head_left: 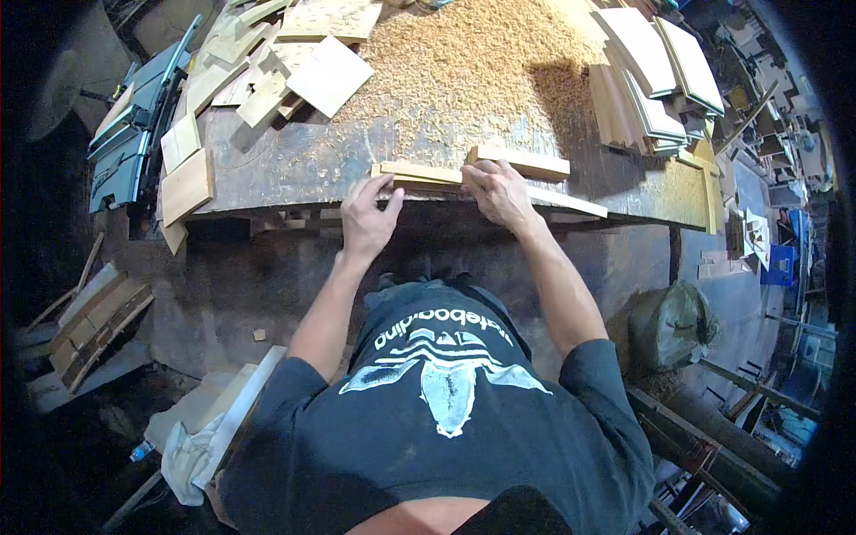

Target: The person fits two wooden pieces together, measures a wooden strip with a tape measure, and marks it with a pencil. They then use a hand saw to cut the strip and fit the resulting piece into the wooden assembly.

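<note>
Both of my hands are at the near edge of the workbench, around narrow pale wooden strips (421, 173). My left hand (367, 219) has its fingertips curled at the strips' left end, with the thumb bent a little away. My right hand (501, 193) has its fingers closed around the strips' right part; the fingers hide where they grip. Just beyond the right hand, a thicker wooden block (533, 163) lies against the knuckles. Another thin strip (571, 202) extends rightward from under that hand along the bench edge; whether it joins the held strips is hidden.
Wood shavings (464, 71) cover the middle of the bench (285, 169). Scattered boards (330, 76) lie at the back left, and stacked panels (655, 80) stand at the right. A blue-green machine (138, 134) is beyond the left end. A covered bundle (669, 325) sits below right.
</note>
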The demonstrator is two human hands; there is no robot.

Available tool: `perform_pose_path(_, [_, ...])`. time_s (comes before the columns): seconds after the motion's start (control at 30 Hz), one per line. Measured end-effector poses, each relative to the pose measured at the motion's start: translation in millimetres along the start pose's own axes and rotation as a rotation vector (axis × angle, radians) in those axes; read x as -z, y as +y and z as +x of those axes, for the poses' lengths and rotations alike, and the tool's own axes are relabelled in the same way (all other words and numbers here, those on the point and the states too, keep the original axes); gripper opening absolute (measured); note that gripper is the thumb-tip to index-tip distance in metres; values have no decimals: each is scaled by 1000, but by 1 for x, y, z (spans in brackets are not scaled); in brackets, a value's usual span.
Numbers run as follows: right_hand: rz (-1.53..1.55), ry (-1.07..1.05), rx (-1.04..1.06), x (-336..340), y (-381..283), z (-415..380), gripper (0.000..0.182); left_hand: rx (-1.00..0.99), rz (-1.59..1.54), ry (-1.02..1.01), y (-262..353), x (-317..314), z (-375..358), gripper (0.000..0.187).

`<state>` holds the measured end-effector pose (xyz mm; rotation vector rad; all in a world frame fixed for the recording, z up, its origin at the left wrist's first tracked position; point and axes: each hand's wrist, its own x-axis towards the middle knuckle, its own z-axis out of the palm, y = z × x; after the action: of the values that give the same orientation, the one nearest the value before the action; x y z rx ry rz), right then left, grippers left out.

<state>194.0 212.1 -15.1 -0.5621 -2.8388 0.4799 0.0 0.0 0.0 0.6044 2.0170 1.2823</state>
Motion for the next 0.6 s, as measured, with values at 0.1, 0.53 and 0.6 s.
perform_pose_path(0.1, [4,92,90,10,23,-2,22,-744,501,95,17,-33,25,55])
perform_pose_path(0.53, [275,426,-389,51,38,-123,33,-821,1002,33,-2,-96,9,73])
perform_pose_path(0.6, [275,497,-504,46,39,-147,34,-940,990,-118,8,-133,-7,61])
